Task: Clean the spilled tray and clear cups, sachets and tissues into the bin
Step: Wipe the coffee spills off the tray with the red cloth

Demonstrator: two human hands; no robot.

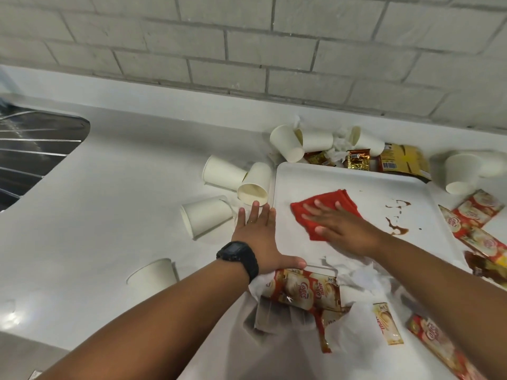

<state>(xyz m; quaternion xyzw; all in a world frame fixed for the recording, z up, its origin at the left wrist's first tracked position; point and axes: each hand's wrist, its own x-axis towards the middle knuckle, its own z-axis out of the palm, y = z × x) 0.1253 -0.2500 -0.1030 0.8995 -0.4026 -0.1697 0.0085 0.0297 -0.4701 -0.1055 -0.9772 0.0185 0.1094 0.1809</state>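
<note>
- The white tray (356, 185) sits right of centre in the frame, and brown spill (396, 229) is left on its right half, so that patch is not yet wiped.
- My right hand (337, 229) lies flat on the red cloth (323, 212) in the middle of the tray, fingers straight and spread, pressing rather than clutching; a flat palm puts the whole cloth against the surface.
- My left hand (259, 234) is laid flat on the tray's left edge, fingers straight, thumb along the near rim, grasping nothing; I judge it is there to stop the tray sliding under the wiping.
- Crumpled tissue (362, 275) and a red-and-white sachet (304, 292) lie at the tray's near edge, just below my hands.
- More sachets (474, 212) trail down the right edge of the frame; gold ones (403, 160) sit at the tray's far rim.
- Paper cups (227, 174) lie tipped on the white counter (109, 215) left of the tray, others (288, 144) bunched at its far corner, one (461, 174) at the upper right.
- No bin is in view, so nothing looks cleared yet.
- A sink drainer (33, 154) shows at the left edge.
</note>
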